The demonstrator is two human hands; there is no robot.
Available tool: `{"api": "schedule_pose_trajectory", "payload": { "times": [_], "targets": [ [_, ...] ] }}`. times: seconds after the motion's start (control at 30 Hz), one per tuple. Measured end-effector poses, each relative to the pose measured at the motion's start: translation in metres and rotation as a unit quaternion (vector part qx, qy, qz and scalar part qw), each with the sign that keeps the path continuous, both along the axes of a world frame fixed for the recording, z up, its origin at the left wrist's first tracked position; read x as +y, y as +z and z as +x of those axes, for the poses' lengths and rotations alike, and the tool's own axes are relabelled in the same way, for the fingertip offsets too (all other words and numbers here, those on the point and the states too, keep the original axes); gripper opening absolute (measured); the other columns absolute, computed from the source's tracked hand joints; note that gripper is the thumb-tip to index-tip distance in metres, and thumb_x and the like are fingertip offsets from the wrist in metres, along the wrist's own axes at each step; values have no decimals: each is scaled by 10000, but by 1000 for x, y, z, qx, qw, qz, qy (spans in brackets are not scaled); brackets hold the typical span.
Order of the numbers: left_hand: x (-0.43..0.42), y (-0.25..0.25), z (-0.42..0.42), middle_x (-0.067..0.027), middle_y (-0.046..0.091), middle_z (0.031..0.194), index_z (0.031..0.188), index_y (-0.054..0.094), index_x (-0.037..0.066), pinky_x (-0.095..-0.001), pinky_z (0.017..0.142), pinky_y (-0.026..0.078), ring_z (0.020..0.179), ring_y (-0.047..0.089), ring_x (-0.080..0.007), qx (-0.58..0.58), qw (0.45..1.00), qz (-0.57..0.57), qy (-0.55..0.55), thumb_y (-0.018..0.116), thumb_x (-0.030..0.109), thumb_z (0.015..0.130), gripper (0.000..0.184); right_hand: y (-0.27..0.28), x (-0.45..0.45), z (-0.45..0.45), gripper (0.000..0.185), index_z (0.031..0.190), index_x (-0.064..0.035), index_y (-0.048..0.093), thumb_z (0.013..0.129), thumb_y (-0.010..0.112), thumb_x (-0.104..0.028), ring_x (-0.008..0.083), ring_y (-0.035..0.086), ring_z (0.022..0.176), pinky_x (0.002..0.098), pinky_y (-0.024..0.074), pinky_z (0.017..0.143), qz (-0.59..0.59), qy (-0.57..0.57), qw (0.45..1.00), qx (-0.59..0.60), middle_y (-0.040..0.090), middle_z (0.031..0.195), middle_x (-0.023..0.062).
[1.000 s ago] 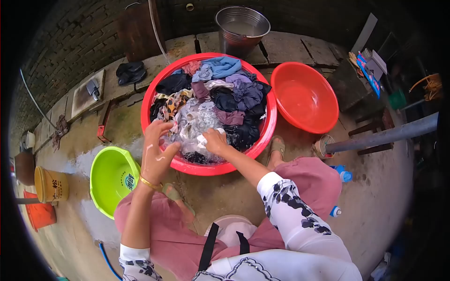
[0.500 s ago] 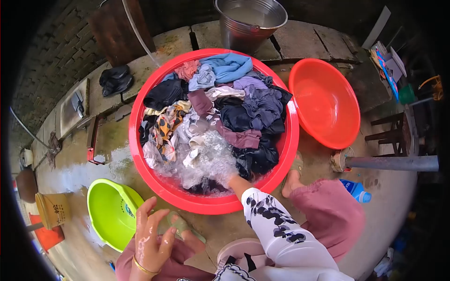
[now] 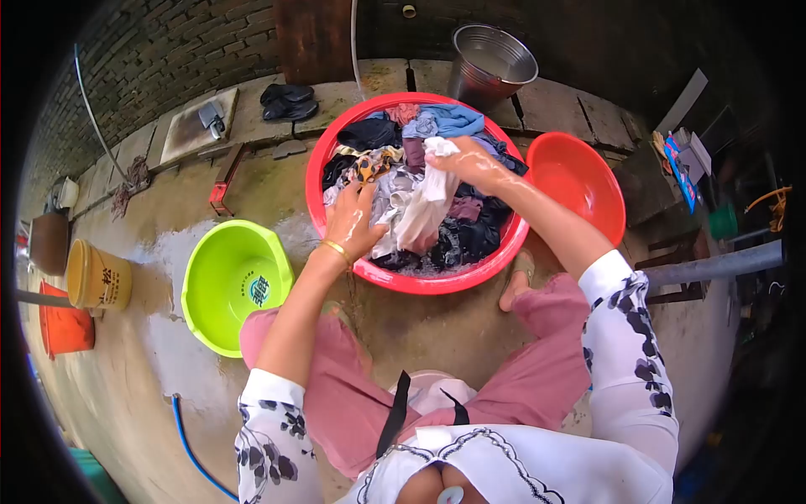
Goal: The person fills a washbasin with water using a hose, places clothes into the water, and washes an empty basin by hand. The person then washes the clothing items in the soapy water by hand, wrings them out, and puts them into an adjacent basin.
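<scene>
A big red basin [image 3: 399, 283] is heaped with wet clothes in black, purple, blue and white. My right hand [image 3: 467, 164] grips a wet white cloth [image 3: 426, 206] and lifts its upper end above the pile, while the lower part hangs down onto the other clothes. At the left side of the basin, my left hand [image 3: 349, 225] reaches in over the rim with its fingers apart, close to pale wet fabric. It does not appear to hold anything. Both forearms are wet. A patterned orange and black cloth [image 3: 369, 168] lies just beyond my left hand.
Left of the red basin stands a lime green basin [image 3: 210, 286]; to its right leans a smaller red basin [image 3: 579, 189]. Behind are a metal bucket with water [image 3: 491, 67] and black shoes [image 3: 288, 102]. A yellow bucket [image 3: 101, 273] and blue hose [image 3: 195, 460] are at left.
My right hand has come up out of the churned water and now holds up the white cloth. My left hand has moved forward to the basin. The view has shifted.
</scene>
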State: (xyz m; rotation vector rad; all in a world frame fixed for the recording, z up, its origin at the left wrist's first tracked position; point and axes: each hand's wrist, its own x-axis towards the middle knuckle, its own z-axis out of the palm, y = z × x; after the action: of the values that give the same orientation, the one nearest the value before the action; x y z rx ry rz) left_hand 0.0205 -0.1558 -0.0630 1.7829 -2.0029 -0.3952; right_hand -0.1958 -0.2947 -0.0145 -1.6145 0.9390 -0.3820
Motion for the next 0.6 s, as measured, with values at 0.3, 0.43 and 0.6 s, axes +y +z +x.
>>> {"api": "schedule_pose_trajectory", "payload": {
  "times": [0.3, 0.43, 0.6],
  "targets": [
    [2, -20, -34, -177, 262, 1390, 1407, 127, 77, -554, 960, 271, 1296, 258, -329, 56, 998, -24, 30, 826, 447, 487, 1213, 238, 66, 40, 264, 919, -28, 601, 835, 629, -277, 200, 633, 820, 400, 518, 759, -158, -38, 973, -165, 628, 856, 82],
    [-21, 0, -56, -184, 476, 1218, 1254, 416, 45, -430, 890, 401, 1135, 476, -301, 244, 963, -108, 21, 839, 323, 528, 885, 264, 88, 59, 139, 842, -41, 572, 865, 566, -178, 199, 621, 691, 352, 515, 616, -21, 24, 955, -296, 612, 754, 77],
    [-51, -16, -71, -94, 639, 944, 1052, 576, -8, -319, 748, 469, 833, 600, -195, 583, 797, -99, 122, 800, 149, 625, 508, 232, 57, 21, 272, 956, 5, 583, 819, 628, -226, 281, 624, 851, 488, 523, 732, -96, -33, 919, -381, 608, 883, 140]
  ]
}}
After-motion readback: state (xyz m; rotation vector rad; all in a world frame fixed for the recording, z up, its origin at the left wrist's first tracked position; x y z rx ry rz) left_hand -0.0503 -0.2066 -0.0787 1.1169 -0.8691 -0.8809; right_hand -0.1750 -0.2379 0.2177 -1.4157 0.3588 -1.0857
